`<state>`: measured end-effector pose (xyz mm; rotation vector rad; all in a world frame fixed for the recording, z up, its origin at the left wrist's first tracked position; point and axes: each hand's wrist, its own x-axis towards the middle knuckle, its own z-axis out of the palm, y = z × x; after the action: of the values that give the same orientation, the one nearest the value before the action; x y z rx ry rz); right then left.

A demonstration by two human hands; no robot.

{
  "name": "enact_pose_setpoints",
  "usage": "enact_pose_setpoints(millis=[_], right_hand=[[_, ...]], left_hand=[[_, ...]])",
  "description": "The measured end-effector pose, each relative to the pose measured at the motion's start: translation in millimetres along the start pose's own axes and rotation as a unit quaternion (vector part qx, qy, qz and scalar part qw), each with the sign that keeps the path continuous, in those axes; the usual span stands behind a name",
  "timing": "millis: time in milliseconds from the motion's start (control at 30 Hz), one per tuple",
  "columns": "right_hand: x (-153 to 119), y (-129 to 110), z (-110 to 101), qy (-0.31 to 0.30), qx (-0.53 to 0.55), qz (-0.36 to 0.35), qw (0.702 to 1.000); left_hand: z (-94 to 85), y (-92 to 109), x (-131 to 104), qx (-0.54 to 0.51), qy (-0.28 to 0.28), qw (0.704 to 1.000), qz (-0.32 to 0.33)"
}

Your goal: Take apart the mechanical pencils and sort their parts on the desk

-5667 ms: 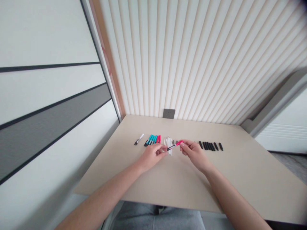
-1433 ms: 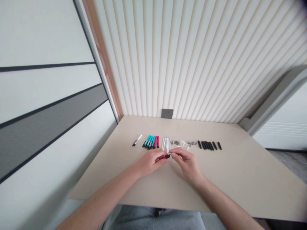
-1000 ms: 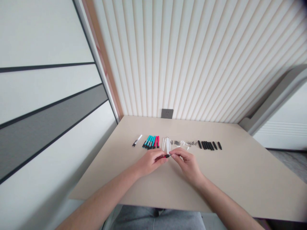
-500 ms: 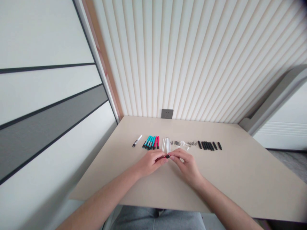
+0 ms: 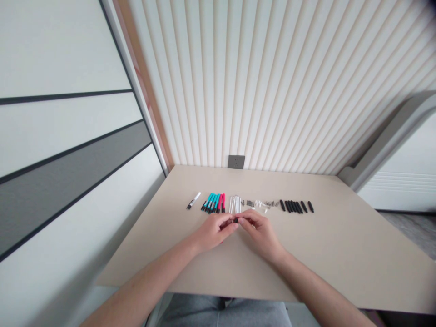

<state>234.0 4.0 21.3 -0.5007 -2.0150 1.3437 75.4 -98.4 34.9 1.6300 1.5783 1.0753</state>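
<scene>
My left hand point(image 5: 216, 230) is closed around a red and black pen part point(image 5: 235, 220), whose black end shows between the fingertips; a bit of red shows below the palm. My right hand point(image 5: 258, 230) pinches at that same black end, its fingertips meeting those of the left. Just beyond the hands lie white refill tubes point(image 5: 237, 204). Left of them are red pen barrels point(image 5: 223, 203), teal pen barrels point(image 5: 211, 202) and a single white pen point(image 5: 194, 200). To the right sit small springs point(image 5: 250, 203), clear small pieces point(image 5: 258, 203) and several black barrels point(image 5: 293, 207).
The beige table point(image 5: 327, 254) reaches toward a fluted wall with a dark socket point(image 5: 236, 161). At the left stands a white and grey cabinet point(image 5: 75, 150). A grey-edged headboard or panel point(image 5: 391, 141) is at the right.
The black end has drawn closer in between the fingertips, and my right hand has shifted slightly left. A bit of red now shows under my left hand.
</scene>
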Motion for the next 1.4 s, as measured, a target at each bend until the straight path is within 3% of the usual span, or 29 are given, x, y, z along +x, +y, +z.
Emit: enact_pose_setpoints(millis=[233,433,633,867,1067,1200,1400], right_hand=[[9,8,-1,0.029,-0.028,0.046,0.998],[11,15,-29,0.09,-0.124,0.045,0.987],[10,28,-54,0.085,-0.311,-0.002,0.947],[9,32,-45,0.018,-0.44,-0.028,0.897],[16,30,-41,0.002,-0.485,-0.02,0.874],[17,24,-43,0.011,-0.46,-0.018,0.888],[5,6,-20,0.021,-0.244,-0.037,0.969]], left_hand=[[2.9,-6,3,-0.159,0.042,0.982,-0.091],[-3.4,-9,7,-0.225,0.115,0.954,-0.164],[-6.5,-2,7,-0.243,0.154,0.943,-0.166],[-7.0,-2,8,-0.31,0.182,0.921,-0.15],[-9.0,-8,10,-0.401,0.196,0.885,-0.131],[-11.0,-12,11,-0.442,0.204,0.863,-0.135],[-8.9,-11,13,-0.479,0.23,0.841,-0.101]])
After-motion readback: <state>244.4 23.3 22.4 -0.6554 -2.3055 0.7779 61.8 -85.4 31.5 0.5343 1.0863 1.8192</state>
